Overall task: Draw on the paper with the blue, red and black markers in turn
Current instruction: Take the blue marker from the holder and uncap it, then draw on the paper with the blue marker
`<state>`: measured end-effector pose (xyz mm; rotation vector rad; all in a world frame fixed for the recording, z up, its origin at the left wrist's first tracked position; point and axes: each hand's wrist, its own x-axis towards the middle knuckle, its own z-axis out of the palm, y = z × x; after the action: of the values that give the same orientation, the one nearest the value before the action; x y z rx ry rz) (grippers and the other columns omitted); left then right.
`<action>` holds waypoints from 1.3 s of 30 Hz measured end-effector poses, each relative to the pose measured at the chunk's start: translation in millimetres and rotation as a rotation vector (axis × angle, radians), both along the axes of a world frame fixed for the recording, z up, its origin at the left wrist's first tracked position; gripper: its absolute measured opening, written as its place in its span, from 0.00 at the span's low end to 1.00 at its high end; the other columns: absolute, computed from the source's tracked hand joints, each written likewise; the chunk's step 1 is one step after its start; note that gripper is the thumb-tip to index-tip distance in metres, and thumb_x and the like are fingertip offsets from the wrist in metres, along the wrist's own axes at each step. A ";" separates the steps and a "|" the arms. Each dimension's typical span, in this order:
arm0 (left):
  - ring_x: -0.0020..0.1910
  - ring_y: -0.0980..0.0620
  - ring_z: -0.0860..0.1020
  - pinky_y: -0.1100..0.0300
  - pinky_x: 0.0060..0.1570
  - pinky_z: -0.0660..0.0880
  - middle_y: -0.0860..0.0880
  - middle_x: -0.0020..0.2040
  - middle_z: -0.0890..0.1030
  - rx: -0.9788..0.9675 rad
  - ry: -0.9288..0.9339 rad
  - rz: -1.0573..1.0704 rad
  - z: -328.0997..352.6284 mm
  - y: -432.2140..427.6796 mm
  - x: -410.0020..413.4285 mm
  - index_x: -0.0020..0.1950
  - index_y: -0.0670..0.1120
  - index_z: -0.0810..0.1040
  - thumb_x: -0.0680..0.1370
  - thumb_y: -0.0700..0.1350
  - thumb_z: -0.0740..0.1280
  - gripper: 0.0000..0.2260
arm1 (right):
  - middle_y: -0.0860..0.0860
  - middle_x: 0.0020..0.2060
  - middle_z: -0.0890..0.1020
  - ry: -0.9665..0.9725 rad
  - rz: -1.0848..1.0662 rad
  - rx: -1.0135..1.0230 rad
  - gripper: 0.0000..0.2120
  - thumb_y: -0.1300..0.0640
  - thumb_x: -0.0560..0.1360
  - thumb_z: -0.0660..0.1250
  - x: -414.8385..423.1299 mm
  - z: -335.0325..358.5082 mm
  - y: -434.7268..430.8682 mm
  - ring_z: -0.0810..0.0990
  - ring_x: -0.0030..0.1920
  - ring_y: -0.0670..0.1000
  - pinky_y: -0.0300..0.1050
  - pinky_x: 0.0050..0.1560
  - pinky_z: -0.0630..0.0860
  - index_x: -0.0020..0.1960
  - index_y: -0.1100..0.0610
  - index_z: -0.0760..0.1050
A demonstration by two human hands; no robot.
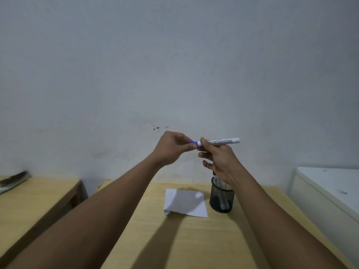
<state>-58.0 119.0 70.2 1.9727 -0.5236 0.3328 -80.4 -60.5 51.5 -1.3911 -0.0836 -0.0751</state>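
While the right hand (pixel 219 158) pinches the blue marker (pixel 223 141) and the left hand (pixel 171 148) fingers squeeze its cap (pixel 192 143) high over the paper (pixel 184 202) (cup (pixel 221 195) beside it), a hard tug could fling ink or drop the marker.
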 end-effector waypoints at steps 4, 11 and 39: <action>0.38 0.52 0.79 0.52 0.45 0.70 0.55 0.39 0.84 0.404 -0.267 0.229 -24.8 33.5 -0.4 0.46 0.53 0.84 0.73 0.58 0.71 0.10 | 0.49 0.40 0.86 0.011 0.010 -0.075 0.07 0.52 0.76 0.74 4.1 -15.3 38.4 0.80 0.38 0.47 0.46 0.44 0.72 0.47 0.56 0.84; 0.36 0.49 0.77 0.49 0.49 0.71 0.52 0.37 0.84 0.834 -0.242 0.205 -57.5 77.4 3.8 0.43 0.51 0.81 0.82 0.56 0.56 0.18 | 0.51 0.39 0.83 -0.066 0.128 -0.228 0.02 0.62 0.77 0.73 17.0 -38.4 54.1 0.78 0.40 0.49 0.43 0.44 0.70 0.49 0.59 0.84; 0.64 0.59 0.74 0.51 0.59 0.66 0.54 0.67 0.78 0.681 -0.181 -0.033 -214.0 62.3 16.0 0.52 0.55 0.83 0.80 0.56 0.59 0.13 | 0.47 0.36 0.87 -0.004 -0.041 -0.218 0.03 0.58 0.78 0.72 88.4 -179.1 65.5 0.84 0.39 0.47 0.44 0.41 0.81 0.47 0.58 0.83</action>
<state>-42.0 181.3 -143.8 2.5981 -0.8686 0.3423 8.1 5.1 -127.6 -1.6105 -0.0687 -0.1053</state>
